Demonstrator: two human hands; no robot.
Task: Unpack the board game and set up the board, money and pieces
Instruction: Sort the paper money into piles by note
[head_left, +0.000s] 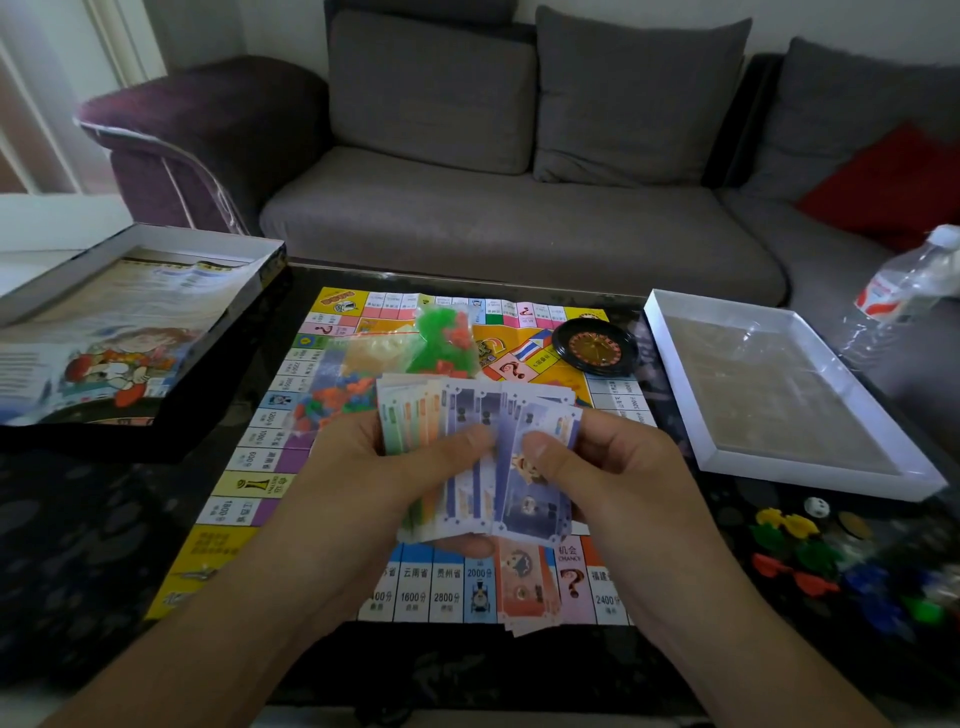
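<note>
- Fanned paper money (483, 452) held over the middle of the board (260, 467), spread wide most likely so each colour shows for sorting
- Left hand (374, 467) grasping the fan from below, thumb pressed on the purple notes; right hand (613, 462) pinching the front note at its 3 o'clock edge, probably to peel it off
- Notes thin and slightly curled, printed in bands: green and orange toward 9 o'clock, purple and pale blue toward 3 o'clock
- A few more notes lying flat on the board at 6 o'clock, likely a pile already begun
- Bags of small plastic pieces (441, 343) resting unopened at 12 o'clock on the board
- Black roulette wheel (595, 347) at 1 o'clock
- Loose coloured tokens (810, 551) and a die (816, 506) at 4 o'clock on the dark table (78, 545)
- Empty white tray (717, 452) at 3 o'clock, box lid (130, 332) at 10 o'clock, both set aside off the board
</note>
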